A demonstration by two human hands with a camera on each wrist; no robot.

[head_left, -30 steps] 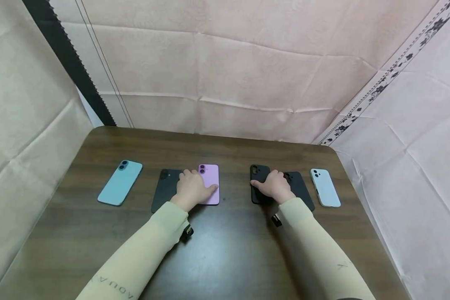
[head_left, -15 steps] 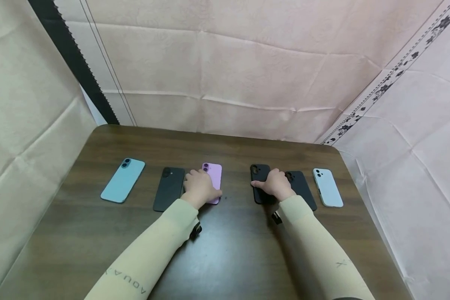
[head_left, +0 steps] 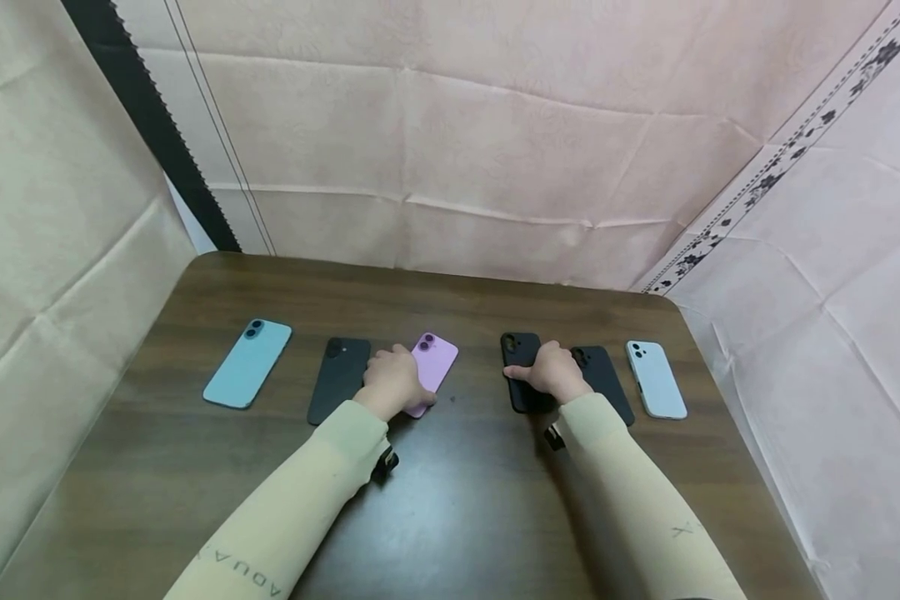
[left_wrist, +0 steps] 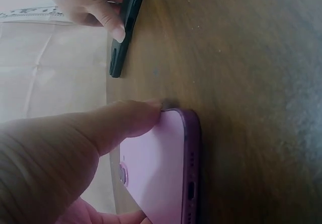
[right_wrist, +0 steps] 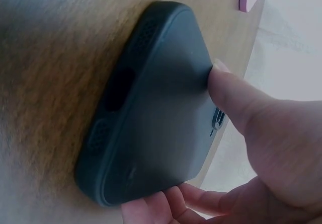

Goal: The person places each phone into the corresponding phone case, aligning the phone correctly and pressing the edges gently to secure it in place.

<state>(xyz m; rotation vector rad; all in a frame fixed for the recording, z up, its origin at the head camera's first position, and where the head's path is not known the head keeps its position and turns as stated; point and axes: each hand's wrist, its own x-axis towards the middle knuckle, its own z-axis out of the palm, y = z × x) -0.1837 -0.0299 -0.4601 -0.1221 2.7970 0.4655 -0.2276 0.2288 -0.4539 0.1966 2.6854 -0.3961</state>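
Observation:
In the head view my left hand [head_left: 393, 383] holds a purple smartphone [head_left: 438, 360], which lies tilted on the table. The left wrist view shows the thumb at the edge of the purple phone [left_wrist: 156, 158] and fingers at its opposite side. My right hand [head_left: 553, 372] grips a black smartphone [head_left: 527, 397] with rear cameras facing up. From the right wrist, thumb and fingers sit on opposite long sides of the black phone [right_wrist: 161, 103]; its port end faces the camera. The palm side of each hand is hidden from the head camera.
A dark grey phone [head_left: 339, 379] lies left of my left hand, a light blue phone [head_left: 247, 364] farther left. Beside my right hand lie another dark phone [head_left: 606, 387] and a pale blue phone [head_left: 656, 379]. Cloth [head_left: 495, 150] hangs behind the wooden table [head_left: 450, 533].
The purple phone has turned clockwise, its camera end swinging right, and my left hand has moved off the dark grey phone's edge. My right hand and the black phone look still.

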